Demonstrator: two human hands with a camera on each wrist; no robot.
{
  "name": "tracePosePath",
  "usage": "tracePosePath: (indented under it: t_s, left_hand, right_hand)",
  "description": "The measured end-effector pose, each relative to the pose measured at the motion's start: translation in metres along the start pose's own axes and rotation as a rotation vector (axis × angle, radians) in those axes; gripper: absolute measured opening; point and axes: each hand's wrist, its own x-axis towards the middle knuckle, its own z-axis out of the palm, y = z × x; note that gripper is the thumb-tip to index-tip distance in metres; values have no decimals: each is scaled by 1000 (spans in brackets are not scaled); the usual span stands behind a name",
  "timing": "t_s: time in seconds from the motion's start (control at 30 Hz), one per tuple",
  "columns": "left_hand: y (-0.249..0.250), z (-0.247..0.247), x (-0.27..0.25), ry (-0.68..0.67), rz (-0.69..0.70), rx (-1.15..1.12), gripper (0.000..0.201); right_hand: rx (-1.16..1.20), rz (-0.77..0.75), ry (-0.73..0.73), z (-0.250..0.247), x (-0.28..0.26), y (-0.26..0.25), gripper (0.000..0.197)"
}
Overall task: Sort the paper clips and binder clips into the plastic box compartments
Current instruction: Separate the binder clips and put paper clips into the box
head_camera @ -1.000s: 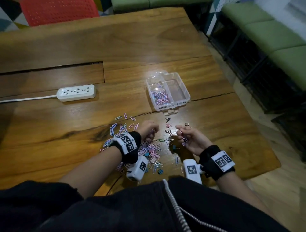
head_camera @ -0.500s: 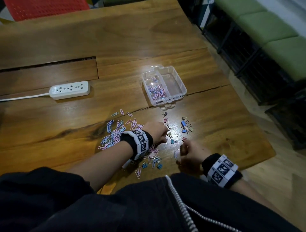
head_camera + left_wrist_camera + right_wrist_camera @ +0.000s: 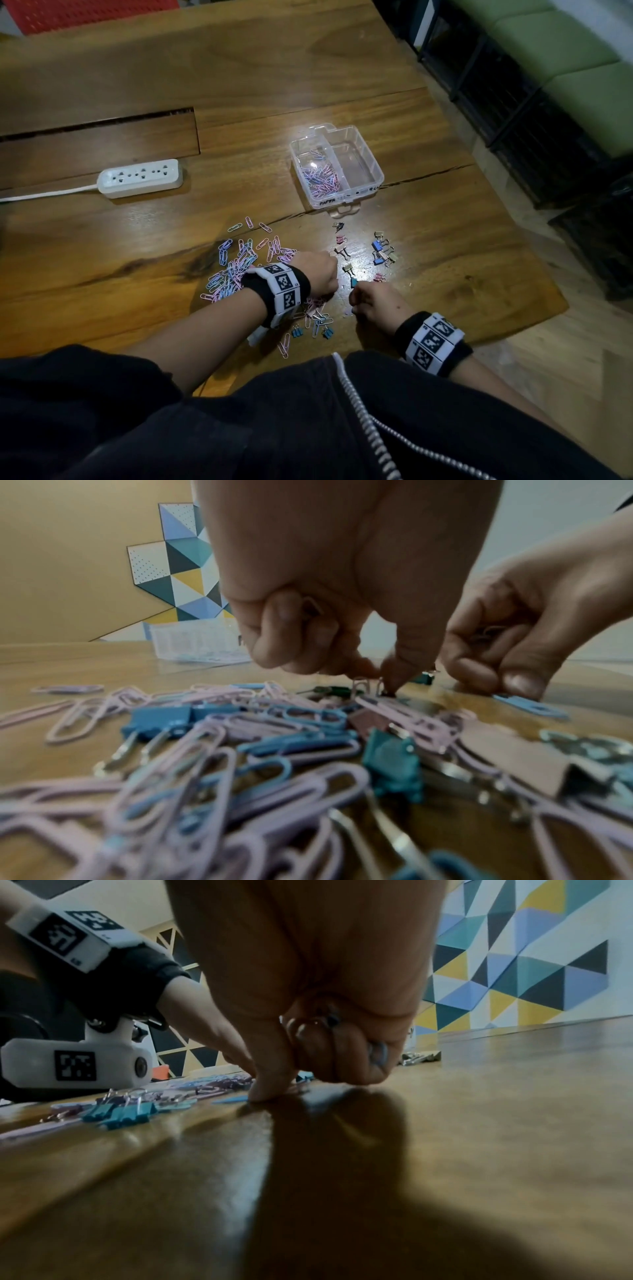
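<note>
the left hand (image 3: 317, 274) reaches down with curled fingers into the pile of pink and blue wire paper clips (image 3: 236, 270), pinching clips. the right hand (image 3: 375, 303) holds clips in its curled fingers, beside small coloured binder clips (image 3: 382, 251). the clear plastic two-compartment box (image 3: 371, 164) sits beyond, paper clips in its left compartment.

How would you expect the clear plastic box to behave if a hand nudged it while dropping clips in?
The plastic box looks thin-walled and light, so it would probably slide on the glossy table. Its low, wide shape makes tipping unlikely. Only the left compartment holds paper clips, so it might pivot unevenly.
</note>
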Motion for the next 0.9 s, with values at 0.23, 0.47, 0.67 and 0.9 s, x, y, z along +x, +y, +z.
tracePosePath:
  t_s: [0.23,0.47,0.67,0.9]
  left_hand:
    - [-23,-24,-8,91,-295,-1253,30]
    - [-41,-22,-12,44,-365,-1437,23]
    - [-24,-10,-16,-10,-175,-551,31]
    - [-9,-7,-14,101,-102,-98,30]
  right_hand:
    - [-138,-24,-50,-8,-4,6,25]
    - [449,102,-24,-15,1,7,19]
    - [1146,236,-200,-27,-1,3,19]
    - [482,156,-192,-14,0,-6,15]
